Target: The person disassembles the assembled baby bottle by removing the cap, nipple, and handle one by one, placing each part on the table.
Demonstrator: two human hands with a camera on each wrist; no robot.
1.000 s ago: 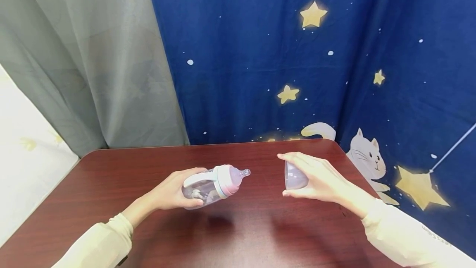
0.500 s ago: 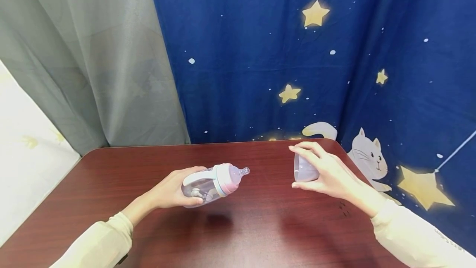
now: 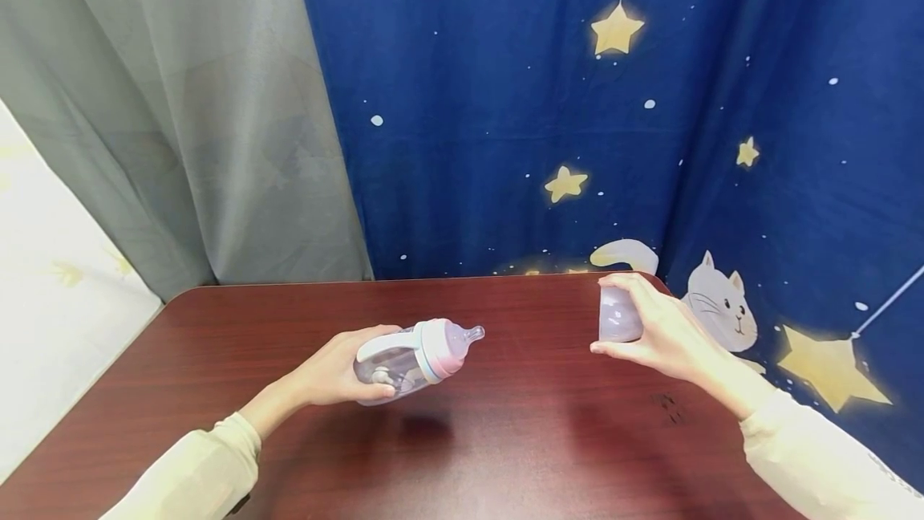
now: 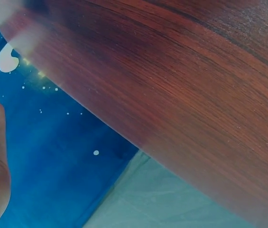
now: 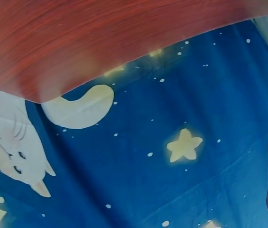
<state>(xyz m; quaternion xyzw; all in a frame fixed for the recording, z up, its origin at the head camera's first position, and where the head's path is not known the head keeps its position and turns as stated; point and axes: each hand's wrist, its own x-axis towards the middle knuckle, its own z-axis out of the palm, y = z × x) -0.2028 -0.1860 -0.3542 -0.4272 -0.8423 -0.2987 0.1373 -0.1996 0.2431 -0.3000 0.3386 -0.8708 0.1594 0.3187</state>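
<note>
- Left hand grips the bottle at 7 o'clock, teat towards 2; probably light, smooth, stiff-walled: best held round its body.
- Right hand pinches the cap at 4 o'clock; likely thin, so hold its sides gently.

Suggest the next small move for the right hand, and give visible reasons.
Probably lower the translucent cap onto the table: the right hand holds it, apparently in the air, apart from the bottle, which the left hand holds, teat uncovered.
</note>
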